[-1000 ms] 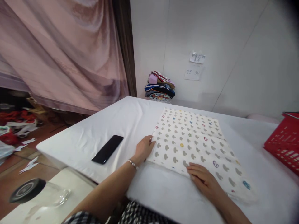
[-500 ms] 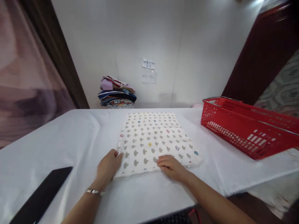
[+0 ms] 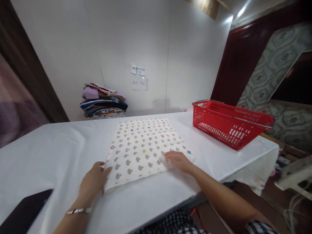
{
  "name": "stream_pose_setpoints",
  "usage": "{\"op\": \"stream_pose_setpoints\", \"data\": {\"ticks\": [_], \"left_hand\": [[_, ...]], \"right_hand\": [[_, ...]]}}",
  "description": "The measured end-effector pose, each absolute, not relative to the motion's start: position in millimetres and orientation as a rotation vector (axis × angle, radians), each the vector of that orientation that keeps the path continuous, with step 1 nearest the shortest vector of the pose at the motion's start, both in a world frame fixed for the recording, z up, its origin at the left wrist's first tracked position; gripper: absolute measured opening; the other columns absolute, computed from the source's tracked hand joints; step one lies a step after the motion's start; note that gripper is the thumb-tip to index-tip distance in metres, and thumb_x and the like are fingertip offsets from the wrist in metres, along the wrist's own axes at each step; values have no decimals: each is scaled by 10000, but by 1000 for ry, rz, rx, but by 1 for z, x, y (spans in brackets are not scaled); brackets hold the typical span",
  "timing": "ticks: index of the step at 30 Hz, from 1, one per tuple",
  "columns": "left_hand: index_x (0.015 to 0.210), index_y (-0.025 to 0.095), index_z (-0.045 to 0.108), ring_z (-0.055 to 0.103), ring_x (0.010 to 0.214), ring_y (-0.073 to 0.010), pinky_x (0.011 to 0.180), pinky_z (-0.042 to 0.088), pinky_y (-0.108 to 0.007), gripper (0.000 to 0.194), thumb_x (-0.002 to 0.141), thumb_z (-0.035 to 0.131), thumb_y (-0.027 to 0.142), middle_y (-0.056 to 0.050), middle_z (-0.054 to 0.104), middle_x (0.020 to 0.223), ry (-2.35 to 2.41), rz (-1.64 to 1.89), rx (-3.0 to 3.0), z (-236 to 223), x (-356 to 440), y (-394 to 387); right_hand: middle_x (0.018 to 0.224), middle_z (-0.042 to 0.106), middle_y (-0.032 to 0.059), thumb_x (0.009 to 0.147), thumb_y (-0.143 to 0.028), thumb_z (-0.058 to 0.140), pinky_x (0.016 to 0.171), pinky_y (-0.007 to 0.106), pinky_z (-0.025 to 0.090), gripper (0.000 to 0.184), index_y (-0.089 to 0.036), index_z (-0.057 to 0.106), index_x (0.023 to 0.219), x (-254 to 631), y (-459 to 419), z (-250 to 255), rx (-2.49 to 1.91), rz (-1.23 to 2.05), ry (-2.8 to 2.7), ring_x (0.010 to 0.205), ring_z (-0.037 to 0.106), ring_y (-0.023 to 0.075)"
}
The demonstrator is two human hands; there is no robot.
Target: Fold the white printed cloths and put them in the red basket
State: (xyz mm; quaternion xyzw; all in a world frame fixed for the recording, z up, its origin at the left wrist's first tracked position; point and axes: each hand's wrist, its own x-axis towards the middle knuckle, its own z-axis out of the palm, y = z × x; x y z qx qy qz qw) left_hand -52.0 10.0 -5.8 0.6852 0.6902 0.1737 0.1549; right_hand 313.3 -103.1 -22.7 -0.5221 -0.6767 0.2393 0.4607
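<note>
A white cloth (image 3: pixel 146 143) printed with grey mushroom shapes and a few coloured ones lies flat and folded on the table, with a fold edge across its right part. My left hand (image 3: pixel 94 180), wearing a silver bracelet or watch band, is at its near left corner, the thumb over the edge and the fingers closed against it; some fingertips are hidden. Over the near right part of the cloth is my right hand (image 3: pixel 180 162), slightly blurred, fingers extended to the left with nothing seen in them. Whether it touches the cloth is unclear.
The table (image 3: pixel 68 146) has a white cover. A red plastic basket (image 3: pixel 219 125) with metal handles stands at the right. A stack of folded fabrics (image 3: pixel 104 100) sits at the back left, near paper signs (image 3: pixel 138 78) on the wall. A flat black object (image 3: pixel 26 211) lies at front left.
My view has turned to the right, showing more of the basket and room. My right hand has shifted farther onto the cloth from its near edge; my left hand stays at the left corner.
</note>
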Motion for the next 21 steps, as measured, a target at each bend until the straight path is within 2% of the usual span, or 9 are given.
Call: {"op": "stream_pose_setpoints", "data": {"ticks": [4,6,9,11,15,17,21], "left_hand": [[1203,158,492,614,956,-303,702,503,-428,526,818,371,494,-151,588,1183,2007,622,2168,7,-42,2],[1207,152,499,564,1075,-299,803,493,-432,531,828,353,494,-150,553,1243,1871,758,2371,7,-34,4],[1212,116,511,469,1212,-281,980,406,-414,572,808,392,503,-156,515,1304,1559,840,2659,-9,-24,12],[1204,87,529,433,1250,-287,1027,359,-423,594,797,400,500,-173,505,1316,1494,787,2745,-26,-23,20],[1184,114,568,453,1242,-267,1033,364,-415,572,815,367,502,-143,543,1288,1570,601,2672,-51,-30,28],[1191,120,570,445,1250,-262,1036,363,-413,580,819,355,509,-132,533,1303,1592,559,2629,-54,-33,28],[1179,126,584,465,1232,-272,1026,380,-414,573,808,377,510,-125,544,1292,1590,586,2635,-50,-33,26]], "right_hand": [[969,703,39,822,-279,471,778,284,487,300,-183,682,1013,386,-99,-12,-1930,373,-1216,892,638,187],[998,695,64,802,-232,479,787,271,468,300,-158,680,1012,415,-97,-10,-2056,331,-1136,925,628,194],[990,691,103,744,-200,556,768,260,449,293,-130,684,998,438,-92,-11,-2205,317,-1093,928,625,213],[872,706,98,742,-212,571,688,245,449,255,-127,698,946,441,-86,-12,-2281,354,-1096,808,647,201],[677,690,55,768,-262,567,546,220,409,197,-147,712,836,440,-73,-13,-2373,454,-1142,573,616,154],[722,697,52,769,-281,579,552,213,398,194,-160,708,850,441,-69,-11,-2395,431,-1179,609,618,150],[941,693,69,791,-297,564,642,211,384,208,-170,693,893,443,-67,-10,-2417,281,-1267,849,611,168]]}}
